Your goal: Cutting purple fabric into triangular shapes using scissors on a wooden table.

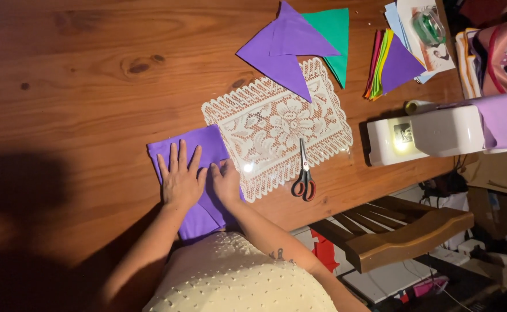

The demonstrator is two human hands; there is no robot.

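Note:
A purple piece of fabric [207,144] lies flat on the wooden table [80,86] near its front edge. My left hand [179,179] presses flat on it with fingers spread. My right hand [225,182] rests on the same purple fabric beside the left, fingers bent, close to the edge of a white lace doily [276,124]. Neither hand grips anything. Scissors with red and black handles [303,176] lie on the doily's near corner, to the right of my right hand.
Purple triangles [282,49] and a green piece of fabric [334,34] lie beyond the doily. A stack of coloured fabric [389,63] and a white sewing machine [432,136] sit at the right. A wooden chair [403,228] stands beside the table.

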